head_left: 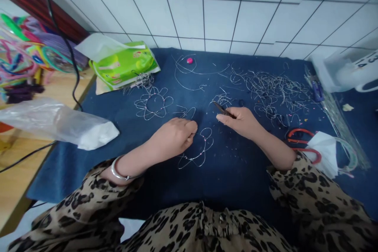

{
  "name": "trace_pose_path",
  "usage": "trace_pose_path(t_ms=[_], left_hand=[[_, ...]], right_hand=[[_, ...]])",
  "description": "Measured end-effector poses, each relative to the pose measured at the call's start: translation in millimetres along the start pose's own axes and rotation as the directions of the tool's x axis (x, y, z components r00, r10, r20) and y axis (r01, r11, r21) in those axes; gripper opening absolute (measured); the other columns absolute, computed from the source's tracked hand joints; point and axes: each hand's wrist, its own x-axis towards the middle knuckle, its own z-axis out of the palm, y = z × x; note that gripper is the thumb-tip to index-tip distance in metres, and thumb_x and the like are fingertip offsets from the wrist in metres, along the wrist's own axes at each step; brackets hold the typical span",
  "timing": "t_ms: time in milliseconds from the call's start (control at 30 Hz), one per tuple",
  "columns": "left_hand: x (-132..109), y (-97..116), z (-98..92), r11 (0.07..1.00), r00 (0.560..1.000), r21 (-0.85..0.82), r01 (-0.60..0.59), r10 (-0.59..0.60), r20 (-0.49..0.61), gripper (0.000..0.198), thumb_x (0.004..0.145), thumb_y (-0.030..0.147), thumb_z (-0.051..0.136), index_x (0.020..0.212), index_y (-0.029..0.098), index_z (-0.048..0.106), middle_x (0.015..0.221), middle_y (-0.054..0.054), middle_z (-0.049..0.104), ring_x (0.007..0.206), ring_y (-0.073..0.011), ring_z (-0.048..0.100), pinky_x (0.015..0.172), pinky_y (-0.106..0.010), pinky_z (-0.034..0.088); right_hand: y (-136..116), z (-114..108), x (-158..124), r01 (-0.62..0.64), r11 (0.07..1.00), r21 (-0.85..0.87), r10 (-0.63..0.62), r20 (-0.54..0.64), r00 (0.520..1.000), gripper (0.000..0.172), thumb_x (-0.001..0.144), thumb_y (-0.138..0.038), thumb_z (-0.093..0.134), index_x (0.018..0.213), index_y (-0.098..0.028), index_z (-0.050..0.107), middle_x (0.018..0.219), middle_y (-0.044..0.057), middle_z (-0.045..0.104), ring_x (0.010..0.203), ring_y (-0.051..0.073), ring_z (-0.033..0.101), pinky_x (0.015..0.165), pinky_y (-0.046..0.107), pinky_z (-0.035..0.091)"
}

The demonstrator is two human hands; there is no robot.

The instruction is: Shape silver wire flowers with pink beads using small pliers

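Observation:
My left hand (174, 137) is closed around the upper left part of a wire flower (204, 147), a ring of thin silver wire loops with small pinkish beads. The part of the flower under the fingers is hidden. Across from it, my right hand (243, 122) grips a pair of dark pliers (222, 109), whose tip points up and left, apart from the flower. A second wire flower (154, 103) lies flat to the upper left of my left hand. Just above my left knuckles is a small looped wire piece (186, 112). Short wire bits (222, 98) lie near the pliers' tip.
A tangle of wire offcuts (274, 90) spreads at the back right. Red-handled scissors (304, 141) and a tape roll (351, 155) lie by my right forearm. A green tissue pack (125, 65) and a plastic bag (59, 120) are on the left. A pink bead (189, 60) sits near the wall.

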Motion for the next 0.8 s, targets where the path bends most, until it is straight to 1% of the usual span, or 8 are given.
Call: trace_pose_path(t_ms=[100, 233, 400, 633, 800], left_hand=[[-2, 0, 4.4, 0.999, 0.997, -0.009, 0.033, -0.034, -0.075, 0.01, 0.081, 0.011, 0.042, 0.08, 0.015, 0.051, 0.071, -0.003, 0.054, 0.069, -0.0153, 0.052, 0.071, -0.033, 0.044], [-3, 1, 9.9, 0.996, 0.982, 0.017, 0.084, -0.079, -0.173, 0.013, 0.084, 0.012, 0.039, 0.081, 0.014, 0.052, 0.073, -0.004, 0.055, 0.071, -0.0161, 0.051, 0.07, -0.032, 0.045], [-5, 2, 10.6, 0.99, 0.969, -0.016, 0.141, -0.141, -0.201, 0.014, 0.084, 0.01, 0.039, 0.082, 0.015, 0.052, 0.073, -0.003, 0.056, 0.07, -0.0157, 0.053, 0.064, -0.029, 0.043], [-6, 2, 8.8, 0.972, 0.947, -0.092, 0.217, -0.232, -0.221, 0.012, 0.083, 0.011, 0.04, 0.08, 0.016, 0.051, 0.072, -0.001, 0.054, 0.066, -0.0133, 0.053, 0.059, -0.026, 0.041], [-8, 3, 8.0, 0.955, 0.932, -0.2, 0.22, -0.267, -0.247, 0.012, 0.082, 0.011, 0.042, 0.08, 0.016, 0.053, 0.071, -0.001, 0.055, 0.061, -0.0114, 0.051, 0.057, -0.025, 0.042]], right_hand=[[-2, 0, -2, -0.03, 0.999, 0.033, 0.029, 0.012, 0.999, 0.048, 0.079, -0.062, 0.048, 0.06, -0.018, 0.046, 0.053, -0.004, 0.037, 0.047, 0.007, 0.035, 0.045, 0.023, 0.025], [-8, 2, -5, -0.059, 0.996, 0.07, 0.055, 0.055, 0.997, 0.046, 0.079, -0.062, 0.048, 0.062, -0.019, 0.047, 0.054, -0.004, 0.038, 0.048, 0.007, 0.037, 0.045, 0.023, 0.027], [-13, 6, -7, -0.063, 0.996, 0.059, 0.058, 0.081, 0.995, 0.045, 0.079, -0.06, 0.049, 0.061, -0.018, 0.047, 0.054, -0.004, 0.036, 0.049, 0.007, 0.035, 0.046, 0.023, 0.026], [-15, 10, -8, -0.072, 0.99, 0.125, 0.053, 0.146, 0.988, 0.043, 0.079, -0.058, 0.05, 0.064, -0.017, 0.053, 0.056, -0.005, 0.037, 0.05, 0.007, 0.034, 0.047, 0.023, 0.027], [-17, 11, -9, -0.065, 0.99, 0.125, 0.047, 0.147, 0.988, 0.043, 0.079, -0.057, 0.05, 0.065, -0.017, 0.055, 0.055, -0.005, 0.036, 0.05, 0.007, 0.034, 0.048, 0.023, 0.027]])
